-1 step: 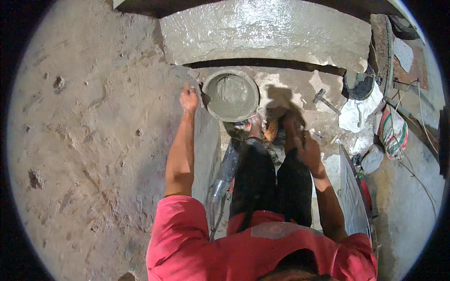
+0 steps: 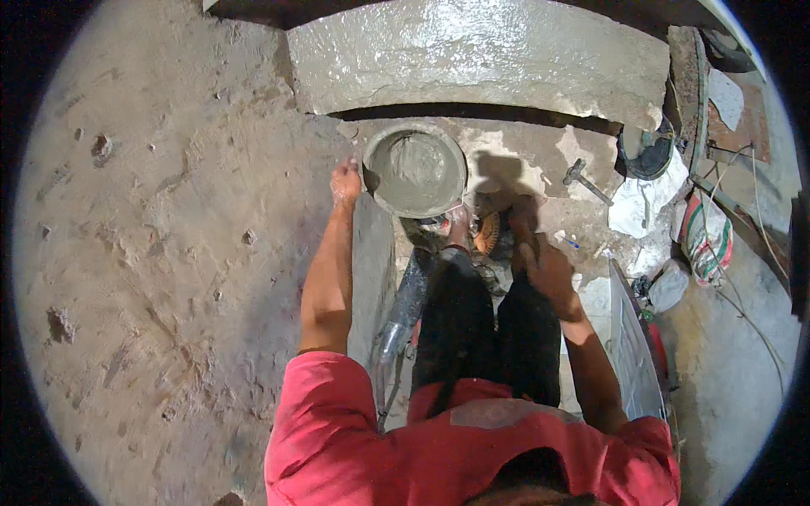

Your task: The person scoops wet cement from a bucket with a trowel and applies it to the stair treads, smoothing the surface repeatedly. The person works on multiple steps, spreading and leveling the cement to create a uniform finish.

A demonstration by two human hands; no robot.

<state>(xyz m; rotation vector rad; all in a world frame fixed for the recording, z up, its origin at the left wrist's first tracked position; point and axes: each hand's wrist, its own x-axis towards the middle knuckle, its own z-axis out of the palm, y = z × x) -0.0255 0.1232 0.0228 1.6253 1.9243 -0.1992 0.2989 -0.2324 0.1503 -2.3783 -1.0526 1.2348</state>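
Observation:
My left hand (image 2: 345,184) is just left of a round basin (image 2: 457,184), close to its rim. Its fingers look bunched together, and whatever they may hold is hidden. Wet grey mortar (image 2: 418,164) lies in the basin, with a rounded hollow in its surface. My right hand (image 2: 553,274) is in front of my right lower leg, fingers stretched out, and I see nothing held in it. My bare feet (image 2: 458,223) are below the basin, beside an orange fan-shaped thing (image 2: 487,234).
A wet, smooth cement slab (image 2: 481,59) spans the far side. Rough plaster wall (image 2: 169,253) fills the left. To the right are a hammer (image 2: 588,181), a black bucket (image 2: 648,156), a white sheet (image 2: 637,202), a striped sack (image 2: 707,240) and an upright panel (image 2: 637,346).
My left hand has shifted slightly right and nearer to me, beside the basin. My right hand has moved a little left over my leg. The basin stays put.

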